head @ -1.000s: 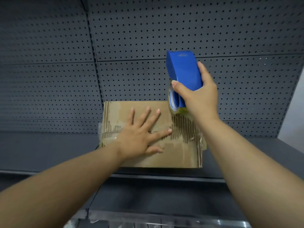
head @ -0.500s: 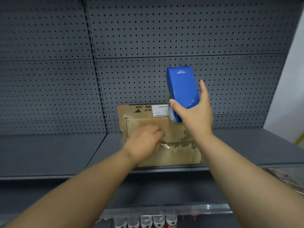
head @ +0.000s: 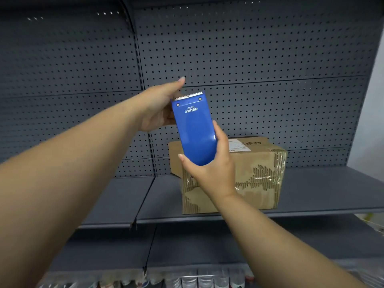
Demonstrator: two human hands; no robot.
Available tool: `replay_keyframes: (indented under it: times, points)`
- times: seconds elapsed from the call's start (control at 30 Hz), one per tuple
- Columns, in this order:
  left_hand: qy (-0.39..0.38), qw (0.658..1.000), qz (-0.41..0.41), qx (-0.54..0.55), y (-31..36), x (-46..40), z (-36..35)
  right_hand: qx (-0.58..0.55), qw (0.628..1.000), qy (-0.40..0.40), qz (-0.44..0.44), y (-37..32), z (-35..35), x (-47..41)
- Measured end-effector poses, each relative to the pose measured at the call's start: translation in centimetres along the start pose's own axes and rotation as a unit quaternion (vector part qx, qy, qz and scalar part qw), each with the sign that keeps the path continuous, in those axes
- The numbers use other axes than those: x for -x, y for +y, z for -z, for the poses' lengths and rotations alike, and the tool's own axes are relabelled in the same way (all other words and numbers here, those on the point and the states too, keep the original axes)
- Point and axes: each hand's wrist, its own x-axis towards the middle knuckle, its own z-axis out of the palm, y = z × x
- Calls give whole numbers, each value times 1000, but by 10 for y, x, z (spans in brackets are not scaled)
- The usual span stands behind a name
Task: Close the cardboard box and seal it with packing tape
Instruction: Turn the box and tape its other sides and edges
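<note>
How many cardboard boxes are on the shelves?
1. The cardboard box sits on the middle shelf, right of centre, behind the right hand. Nothing suggests a hidden one.

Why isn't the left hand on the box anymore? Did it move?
Yes. The left hand has lifted off the cardboard box on the shelf and now holds the blue tape dispenser near its toothed end, above the box.

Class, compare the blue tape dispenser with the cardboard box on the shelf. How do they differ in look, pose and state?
The tape dispenser is smooth, glossy blue; the cardboard box is dull brown with torn, ribbed patches. The dispenser is held up in the air, its toothed blade on top, by the right hand and left hand; the box rests flat on the grey shelf, untouched. The dispenser looks narrower than the box. Both carry printed markings.
</note>
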Motion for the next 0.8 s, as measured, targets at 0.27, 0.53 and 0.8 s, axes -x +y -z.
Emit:
replay_keyframes:
  times: [0.27,0.53,0.8]
  points:
    - [-74,995,70,-23,-3,38,19,-2,1000,3,1,-15,-16,43]
    - [-64,988,105,-92,-4,52,25,5,1000,-11,-8,-23,-15,67]
    - [-87,984,106,-117,8,69,9,0,999,-28,20,-34,5,67]
